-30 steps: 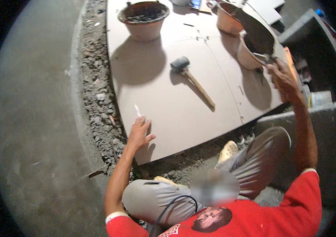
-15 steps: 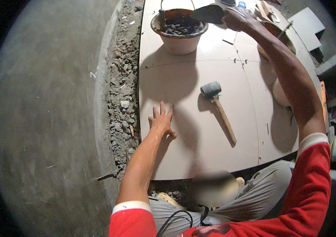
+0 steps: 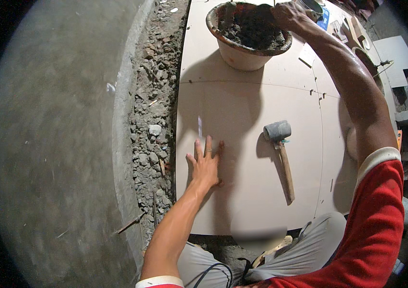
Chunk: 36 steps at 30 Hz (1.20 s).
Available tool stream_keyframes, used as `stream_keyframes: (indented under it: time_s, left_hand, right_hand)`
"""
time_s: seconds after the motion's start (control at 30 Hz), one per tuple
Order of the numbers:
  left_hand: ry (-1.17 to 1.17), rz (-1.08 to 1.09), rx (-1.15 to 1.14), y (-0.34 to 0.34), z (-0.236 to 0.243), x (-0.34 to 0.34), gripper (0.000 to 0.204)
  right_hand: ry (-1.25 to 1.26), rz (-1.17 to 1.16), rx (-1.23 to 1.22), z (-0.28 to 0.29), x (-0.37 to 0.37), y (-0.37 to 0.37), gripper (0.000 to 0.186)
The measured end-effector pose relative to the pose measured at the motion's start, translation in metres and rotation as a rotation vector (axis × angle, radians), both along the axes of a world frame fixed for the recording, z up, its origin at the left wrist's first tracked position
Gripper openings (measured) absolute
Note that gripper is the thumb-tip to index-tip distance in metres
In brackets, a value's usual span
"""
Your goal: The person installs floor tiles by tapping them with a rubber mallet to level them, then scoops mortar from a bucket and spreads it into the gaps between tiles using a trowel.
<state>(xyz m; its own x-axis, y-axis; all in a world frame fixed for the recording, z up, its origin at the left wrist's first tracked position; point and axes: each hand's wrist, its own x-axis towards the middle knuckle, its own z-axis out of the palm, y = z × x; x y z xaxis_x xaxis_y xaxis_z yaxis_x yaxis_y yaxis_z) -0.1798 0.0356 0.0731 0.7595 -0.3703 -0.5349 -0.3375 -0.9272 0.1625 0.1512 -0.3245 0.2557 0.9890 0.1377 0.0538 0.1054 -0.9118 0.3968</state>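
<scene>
My left hand (image 3: 205, 165) rests spread flat on a large beige tile (image 3: 249, 201) among others laid edge to edge. My right hand (image 3: 290, 19) is closed on a trowel at the rim of a bucket of dark mortar (image 3: 244, 55); the blade is mostly hidden by the bucket's contents and my hand. To the right of my left hand lies a rubber mallet (image 3: 277, 130) with a dark grey head and wooden handle. The bucket stands on the tiles beyond both, casting a shadow over my left hand's side.
A rubble-filled strip (image 3: 148, 134) borders the tiles on the left, beside smooth concrete floor (image 3: 60, 144). Another bucket (image 3: 369, 62) is partly behind my right arm. Tile pieces (image 3: 393, 55), a blue item (image 3: 324, 19) and an orange tool (image 3: 398, 139) lie at back and right.
My right hand has carried the trowel from the right-hand bucket across into the mortar bucket. The view has shifted; my left hand remains spread on the tile.
</scene>
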Motion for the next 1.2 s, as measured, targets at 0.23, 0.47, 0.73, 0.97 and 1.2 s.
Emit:
stream_keyframes:
  time_s: [0.23, 0.47, 0.73, 0.97, 1.2]
  left_hand:
    - [0.097, -0.01, 0.048, -0.007, 0.019, 0.006, 0.145]
    - [0.106, -0.013, 0.038, -0.009, 0.025, 0.01, 0.145]
    - [0.112, 0.014, 0.016, -0.009, 0.021, 0.011, 0.151]
    - [0.068, -0.028, 0.053, -0.006, 0.02, 0.01, 0.147]
    - [0.058, 0.013, 0.02, -0.006, 0.016, 0.01, 0.148]
  right_hand:
    - [0.129, 0.019, 0.078, -0.022, 0.013, -0.008, 0.025]
    - [0.236, 0.192, 0.217, -0.026, 0.023, -0.019, 0.034]
    - [0.243, 0.435, 0.347, -0.009, -0.004, 0.0, 0.037]
    - [0.377, 0.204, 0.763, -0.007, -0.002, -0.031, 0.038]
    - [0.312, 0.114, 0.987, -0.003, -0.012, -0.063, 0.04]
